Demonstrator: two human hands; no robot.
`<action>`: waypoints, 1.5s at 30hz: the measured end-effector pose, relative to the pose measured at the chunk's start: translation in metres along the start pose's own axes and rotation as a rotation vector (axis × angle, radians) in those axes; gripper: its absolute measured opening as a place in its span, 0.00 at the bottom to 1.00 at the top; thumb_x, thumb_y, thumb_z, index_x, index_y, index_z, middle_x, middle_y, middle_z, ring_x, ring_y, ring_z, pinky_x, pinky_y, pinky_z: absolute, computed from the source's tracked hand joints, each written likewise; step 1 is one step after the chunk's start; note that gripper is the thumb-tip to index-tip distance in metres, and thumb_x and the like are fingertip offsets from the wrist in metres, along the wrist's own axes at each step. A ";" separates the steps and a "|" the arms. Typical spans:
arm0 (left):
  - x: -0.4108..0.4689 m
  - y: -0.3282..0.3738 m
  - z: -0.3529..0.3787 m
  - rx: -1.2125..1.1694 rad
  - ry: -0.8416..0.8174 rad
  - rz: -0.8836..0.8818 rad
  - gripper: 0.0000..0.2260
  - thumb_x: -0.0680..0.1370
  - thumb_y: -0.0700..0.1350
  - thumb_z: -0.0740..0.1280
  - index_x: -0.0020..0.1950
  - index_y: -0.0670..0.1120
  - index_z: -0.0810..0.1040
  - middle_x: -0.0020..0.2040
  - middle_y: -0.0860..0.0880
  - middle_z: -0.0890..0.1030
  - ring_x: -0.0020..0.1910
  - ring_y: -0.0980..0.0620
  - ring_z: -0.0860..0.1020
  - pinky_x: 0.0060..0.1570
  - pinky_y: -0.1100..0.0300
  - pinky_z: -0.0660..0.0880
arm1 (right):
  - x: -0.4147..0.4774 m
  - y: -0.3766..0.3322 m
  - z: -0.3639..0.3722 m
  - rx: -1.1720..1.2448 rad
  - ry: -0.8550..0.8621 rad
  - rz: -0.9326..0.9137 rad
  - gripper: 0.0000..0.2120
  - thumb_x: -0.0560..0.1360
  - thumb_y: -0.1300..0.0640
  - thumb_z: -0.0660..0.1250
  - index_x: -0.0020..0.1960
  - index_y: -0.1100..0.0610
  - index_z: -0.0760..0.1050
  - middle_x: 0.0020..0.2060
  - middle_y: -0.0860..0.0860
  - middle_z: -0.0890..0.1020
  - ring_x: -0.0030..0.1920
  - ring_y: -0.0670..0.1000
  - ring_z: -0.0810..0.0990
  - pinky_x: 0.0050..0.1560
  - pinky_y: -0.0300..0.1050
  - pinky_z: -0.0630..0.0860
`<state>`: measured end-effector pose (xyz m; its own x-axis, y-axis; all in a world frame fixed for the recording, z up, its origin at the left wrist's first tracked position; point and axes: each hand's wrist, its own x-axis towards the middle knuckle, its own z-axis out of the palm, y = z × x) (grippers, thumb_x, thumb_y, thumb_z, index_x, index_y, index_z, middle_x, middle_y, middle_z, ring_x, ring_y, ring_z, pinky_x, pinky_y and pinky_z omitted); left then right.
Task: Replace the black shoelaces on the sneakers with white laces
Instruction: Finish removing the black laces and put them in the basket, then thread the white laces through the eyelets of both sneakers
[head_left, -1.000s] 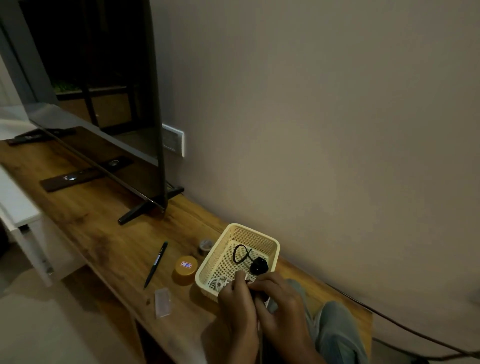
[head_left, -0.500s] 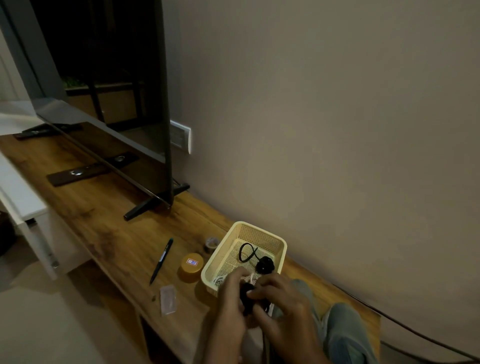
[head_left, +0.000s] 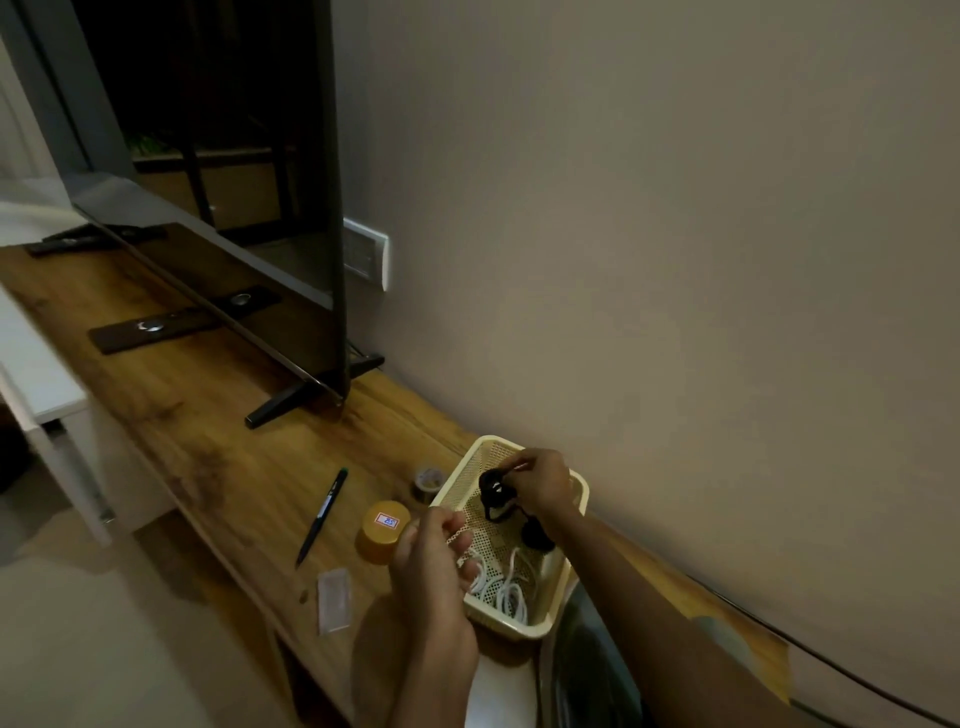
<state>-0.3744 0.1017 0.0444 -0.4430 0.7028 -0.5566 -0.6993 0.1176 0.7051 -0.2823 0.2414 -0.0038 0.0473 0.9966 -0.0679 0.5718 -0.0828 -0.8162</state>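
Black lace (head_left: 492, 491), bunched and pinched in your right hand (head_left: 540, 480) above the far end of the cream basket (head_left: 519, 627), is light, limp and likely to tangle; hold it by the bundle's middle or a stiff tip. White laces (head_left: 506, 590) lie coiled at the basket's near end, beside your left hand (head_left: 434, 571), whose grip you cannot judge from here. The orange lid (head_left: 382, 538) left of the basket carries a small label (head_left: 387, 520), unreadable.

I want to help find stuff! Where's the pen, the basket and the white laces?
pen (head_left: 323, 512): head view, middle of its dark barrel.
basket (head_left: 511, 625): head view, its near wall.
white laces (head_left: 506, 597): head view, loops lying in the basket's near end.
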 end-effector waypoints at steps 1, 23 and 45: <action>0.001 0.001 0.000 0.004 0.000 0.002 0.06 0.77 0.38 0.63 0.40 0.42 0.75 0.39 0.47 0.78 0.37 0.53 0.75 0.30 0.62 0.68 | 0.006 0.005 0.007 -0.119 -0.005 -0.054 0.09 0.70 0.70 0.65 0.43 0.61 0.81 0.38 0.57 0.83 0.34 0.51 0.77 0.34 0.40 0.74; 0.002 0.009 -0.009 -0.026 0.012 0.019 0.06 0.78 0.40 0.62 0.42 0.45 0.75 0.42 0.49 0.78 0.41 0.53 0.76 0.38 0.61 0.70 | -0.045 -0.010 -0.057 -0.252 -0.125 -0.322 0.09 0.73 0.69 0.65 0.48 0.62 0.82 0.45 0.53 0.83 0.43 0.47 0.78 0.47 0.38 0.71; -0.004 0.002 -0.003 -0.004 -0.032 -0.027 0.05 0.78 0.39 0.62 0.43 0.42 0.76 0.41 0.47 0.78 0.38 0.53 0.75 0.34 0.62 0.69 | -0.066 0.023 -0.013 -1.186 -0.412 -0.540 0.10 0.73 0.59 0.65 0.53 0.58 0.78 0.51 0.55 0.80 0.57 0.57 0.74 0.60 0.52 0.59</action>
<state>-0.3756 0.0968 0.0470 -0.4060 0.7216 -0.5608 -0.7127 0.1341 0.6885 -0.2618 0.1733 -0.0105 -0.5294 0.8152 -0.2349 0.8039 0.5705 0.1679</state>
